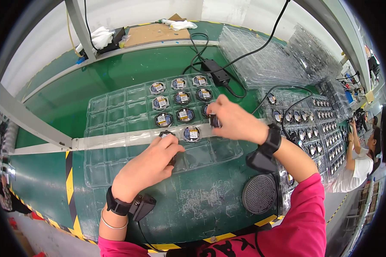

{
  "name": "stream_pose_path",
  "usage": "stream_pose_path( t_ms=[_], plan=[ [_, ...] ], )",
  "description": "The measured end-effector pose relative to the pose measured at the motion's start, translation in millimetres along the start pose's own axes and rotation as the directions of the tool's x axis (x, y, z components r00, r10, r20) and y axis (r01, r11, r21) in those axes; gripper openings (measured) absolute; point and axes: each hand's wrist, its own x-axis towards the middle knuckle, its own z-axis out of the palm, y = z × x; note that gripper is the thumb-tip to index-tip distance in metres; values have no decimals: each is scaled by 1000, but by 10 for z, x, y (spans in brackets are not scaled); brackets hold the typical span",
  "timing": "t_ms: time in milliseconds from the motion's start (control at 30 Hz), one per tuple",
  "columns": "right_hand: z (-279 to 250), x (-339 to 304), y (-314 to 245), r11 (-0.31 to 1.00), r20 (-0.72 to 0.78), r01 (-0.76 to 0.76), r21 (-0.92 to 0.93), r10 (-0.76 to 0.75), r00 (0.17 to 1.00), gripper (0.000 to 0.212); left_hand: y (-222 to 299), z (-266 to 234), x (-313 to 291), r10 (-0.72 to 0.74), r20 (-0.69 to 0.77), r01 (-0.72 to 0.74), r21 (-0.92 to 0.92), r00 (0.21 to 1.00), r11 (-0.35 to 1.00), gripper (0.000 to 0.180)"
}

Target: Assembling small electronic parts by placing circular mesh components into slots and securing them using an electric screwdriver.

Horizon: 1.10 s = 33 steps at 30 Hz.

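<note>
A clear plastic tray (111,147) with square pockets lies in front of me. Several round black parts with white-and-yellow labels sit in its middle and right pockets, among them one labelled part (191,133) between my hands. My left hand (149,165) is closed around a dark round part (167,133) low in the tray, mostly hidden by the fingers. My right hand (238,121) pinches another dark round part (215,121), tilted on edge, at the tray's right side. Another labelled part (206,110) is partly covered by the right fingertips.
Filled clear trays (302,124) stand to the right, with stacked clear trays (253,55) behind. A black power adapter (216,73) and its cables lie beyond my tray. A round mesh-topped disc (259,194) sits near the front edge. A co-worker (358,158) works at far right.
</note>
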Motion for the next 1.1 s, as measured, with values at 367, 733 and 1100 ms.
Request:
stream_pose_path(
  t_ms=[367, 733, 1100],
  plan=[
    [145, 541, 130, 984, -29, -70, -161, 66, 997, 40, -28, -17, 172, 12, -146, 34, 307, 989, 951, 35],
    [180, 977, 388, 976, -22, -65, -208, 61, 998, 41, -183, 168, 306, -78, -91, 102, 295, 993, 950, 40],
    [68, 1386, 765, 968, -135, -39, -247, 6, 991, 49, -336, -132, 296, -52, -12, 52, -45, 999, 998, 44]
  ],
)
